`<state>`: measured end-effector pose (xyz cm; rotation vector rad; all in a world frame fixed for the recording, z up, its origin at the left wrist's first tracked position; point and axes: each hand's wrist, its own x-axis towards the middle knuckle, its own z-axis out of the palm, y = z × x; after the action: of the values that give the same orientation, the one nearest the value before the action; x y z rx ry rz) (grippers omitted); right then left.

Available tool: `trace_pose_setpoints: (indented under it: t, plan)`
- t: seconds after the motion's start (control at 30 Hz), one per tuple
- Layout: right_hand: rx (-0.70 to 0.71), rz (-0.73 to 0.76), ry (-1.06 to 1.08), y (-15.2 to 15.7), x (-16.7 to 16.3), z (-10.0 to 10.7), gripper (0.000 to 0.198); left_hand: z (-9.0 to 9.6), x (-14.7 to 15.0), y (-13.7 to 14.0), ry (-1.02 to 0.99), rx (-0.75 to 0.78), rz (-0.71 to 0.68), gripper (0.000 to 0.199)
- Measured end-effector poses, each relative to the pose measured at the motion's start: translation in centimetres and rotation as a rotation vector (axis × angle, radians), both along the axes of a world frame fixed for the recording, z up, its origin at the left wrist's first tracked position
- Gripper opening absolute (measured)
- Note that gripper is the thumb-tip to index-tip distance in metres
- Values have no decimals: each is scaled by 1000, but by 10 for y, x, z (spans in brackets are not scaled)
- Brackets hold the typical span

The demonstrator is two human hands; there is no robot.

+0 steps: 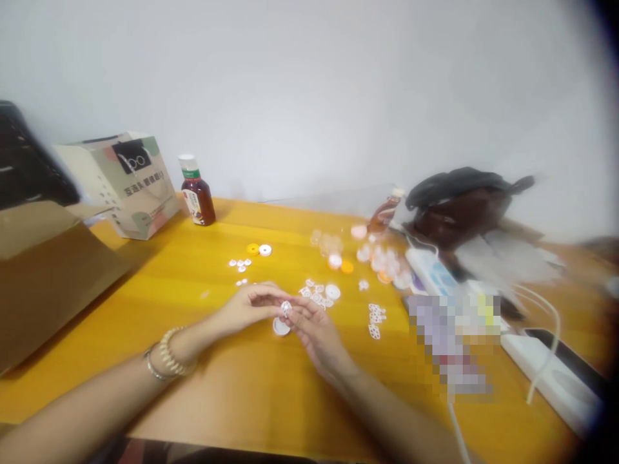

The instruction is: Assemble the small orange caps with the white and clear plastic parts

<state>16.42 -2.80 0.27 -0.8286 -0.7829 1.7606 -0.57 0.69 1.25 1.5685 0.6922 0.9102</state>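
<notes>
My left hand (256,305) and my right hand (314,327) meet at the middle of the table. Between their fingertips is a small white openwork plastic piece (285,309), pinched from both sides. Just below it a round white disc (280,327) shows, partly covered by the fingers; I cannot tell whether it lies on the table or is held. Beyond my right hand lies a cluster of white cut-out pieces (309,291), with a white disc (333,292) beside them. More white openwork pieces (374,322) lie to the right.
Small white caps (240,263) and a yellow disc (252,249) lie farther back on the yellow table (217,386). A dark red bottle (203,203), paper bag (140,193) and cardboard box (48,277) stand left. A power strip (546,374), cables and a dark bag (459,206) occupy the right.
</notes>
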Motion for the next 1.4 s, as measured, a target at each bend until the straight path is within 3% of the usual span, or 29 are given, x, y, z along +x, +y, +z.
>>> trace_pose_setpoints:
  t: [0.4, 0.5, 0.57, 0.67, 0.73, 0.8, 0.9, 1.13, 1.3, 1.4]
  plan:
    - [125, 49, -243, 0, 0, 2, 38, -11, 6, -7, -11, -104, 76, 22]
    - [268, 51, -489, 10, 12, 12, 33, -11, 8, -9, -27, -147, 159, 20]
    - [402, -94, -699, 21, 27, 23, 28, -11, 8, -9, -64, -198, 215, 21]
    - [444, -258, -882, 42, 62, 38, 23, -11, 9, -10, -148, -326, 240, 24]
    - [489, -356, -1160, 57, 90, 41, 16, -10, 9, -12, -186, -386, 242, 25]
    - [456, -400, -1442, 70, 117, 37, 11, -9, 10, -12, -189, -406, 252, 26]
    - [335, -334, -1701, 83, 144, 23, 13, -9, 9, -12, -166, -395, 269, 27]
    - [336, -236, -1758, 90, 150, 3, 16, -13, 2, -4, -65, -266, 322, 28]
    - [364, -232, -1748, 86, 143, 8, 14, -13, 2, -5, -50, -263, 307, 26]
    - [469, -232, -1674, 77, 129, 16, 16, -12, 2, -5, -25, -249, 294, 24]
